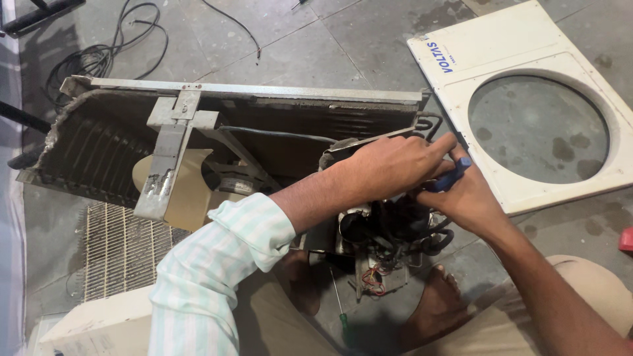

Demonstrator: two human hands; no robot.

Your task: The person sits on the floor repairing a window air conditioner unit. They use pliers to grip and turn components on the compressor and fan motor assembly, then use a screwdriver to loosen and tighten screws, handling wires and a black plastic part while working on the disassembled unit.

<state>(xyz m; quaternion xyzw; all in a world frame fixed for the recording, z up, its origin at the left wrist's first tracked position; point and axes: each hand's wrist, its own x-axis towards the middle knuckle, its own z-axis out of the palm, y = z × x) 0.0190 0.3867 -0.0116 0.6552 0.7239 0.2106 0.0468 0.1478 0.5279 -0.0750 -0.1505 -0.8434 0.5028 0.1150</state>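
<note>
Head view looks down on a person sitting on a grey tiled floor (pixel 369 39) with an opened air conditioner unit (pixel 224 138) in front of them. Left hand (pixel 389 165), on an arm with a rolled-up striped sleeve (pixel 217 264), lies over the right end of the unit, its fingers bent and pressed down on the metal and pipes there. Right hand (pixel 468 198) sits just beside it, touching it, and its fingers are wrapped around a blue tool handle (pixel 455 175) — only a short bit of the handle shows between the two hands, so the kind of tool cannot be told.

Under the hands sits a dark round compressor (pixel 376 227) with black hoses and some red wires (pixel 372 280) below it. A cream fan blade (pixel 178 191) shows in the middle of the unit, behind a grey metal bracket (pixel 168 155). A white cover panel with a big round hole (pixel 521 92) lies flat near the top right corner of the floor. A metal grille (pixel 119 247) lies at the lower left, and black cables (pixel 99 53) curl at the top left. A thin screwdriver with a green handle (pixel 339 310) lies on the floor by the person's bare foot (pixel 435 303).
</note>
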